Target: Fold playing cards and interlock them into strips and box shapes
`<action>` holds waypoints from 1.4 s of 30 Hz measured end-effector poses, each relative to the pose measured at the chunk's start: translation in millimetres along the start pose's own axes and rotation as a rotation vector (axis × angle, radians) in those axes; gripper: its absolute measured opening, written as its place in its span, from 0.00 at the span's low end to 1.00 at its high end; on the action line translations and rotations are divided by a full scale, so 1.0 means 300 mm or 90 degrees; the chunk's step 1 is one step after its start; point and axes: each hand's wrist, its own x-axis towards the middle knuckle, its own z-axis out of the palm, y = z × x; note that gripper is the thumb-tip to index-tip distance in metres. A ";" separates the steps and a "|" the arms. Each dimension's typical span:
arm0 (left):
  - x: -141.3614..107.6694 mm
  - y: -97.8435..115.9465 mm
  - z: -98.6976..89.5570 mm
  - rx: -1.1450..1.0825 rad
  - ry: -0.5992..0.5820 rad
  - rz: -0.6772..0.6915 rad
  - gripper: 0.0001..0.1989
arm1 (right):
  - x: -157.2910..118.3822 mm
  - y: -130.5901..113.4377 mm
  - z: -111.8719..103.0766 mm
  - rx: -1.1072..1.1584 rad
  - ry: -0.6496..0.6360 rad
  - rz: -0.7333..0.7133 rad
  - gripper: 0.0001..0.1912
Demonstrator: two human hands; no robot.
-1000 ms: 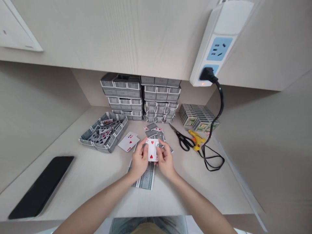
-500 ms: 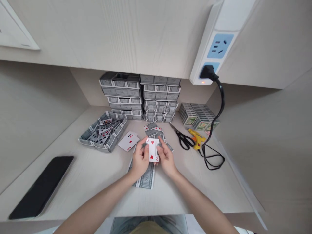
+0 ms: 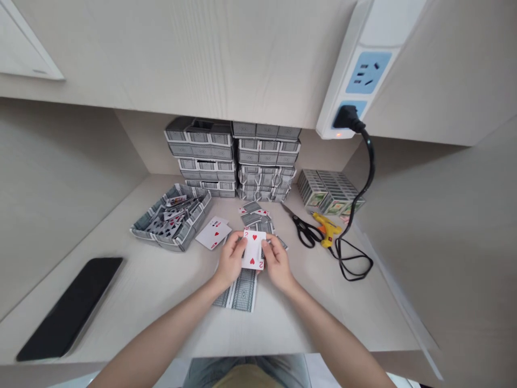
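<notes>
Between my two hands a playing card, the two of hearts, is held face up above the desk. My left hand is closed on its left edge, thumb on the face. The right edge is pinched by my right hand. A red corner mark of another card peeks out behind its top left. Under the hands lies a panel of grey-backed cards, partly covered by them. Beyond the hands is a loose pile of grey-backed cards, and face-up cards lie to the left.
A tray made of cards holds loose cards at left, above a black phone. Card-built boxes are stacked at the back. Scissors, a yellow glue gun with its cord, and card packs stand right. A power strip hangs above.
The two of hearts has turned slightly and shifted a little right. A red corner mark of a card behind it now shows at its top left.
</notes>
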 end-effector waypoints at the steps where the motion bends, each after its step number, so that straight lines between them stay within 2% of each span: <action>1: 0.001 -0.002 -0.001 0.013 0.003 0.006 0.08 | 0.001 0.002 -0.001 -0.028 0.012 -0.015 0.15; 7: -0.011 -0.026 0.001 0.082 0.033 0.053 0.07 | 0.001 0.004 -0.008 -0.129 0.042 -0.083 0.13; 16: -0.023 -0.045 0.004 0.079 0.094 0.060 0.08 | -0.006 0.009 0.020 -0.028 0.044 -0.039 0.14; 25: -0.033 -0.034 0.010 0.042 0.054 0.044 0.08 | -0.014 -0.024 0.024 0.076 -0.004 0.056 0.14; 30: -0.031 -0.039 0.006 0.067 0.056 0.078 0.08 | -0.004 -0.017 0.016 0.062 0.024 0.043 0.13; 34: -0.030 -0.037 0.008 0.046 0.046 0.056 0.07 | 0.000 -0.011 0.008 0.048 0.026 0.027 0.11; 42: -0.019 -0.026 0.009 -0.009 0.015 0.010 0.06 | 0.006 -0.015 -0.002 0.098 -0.009 0.067 0.10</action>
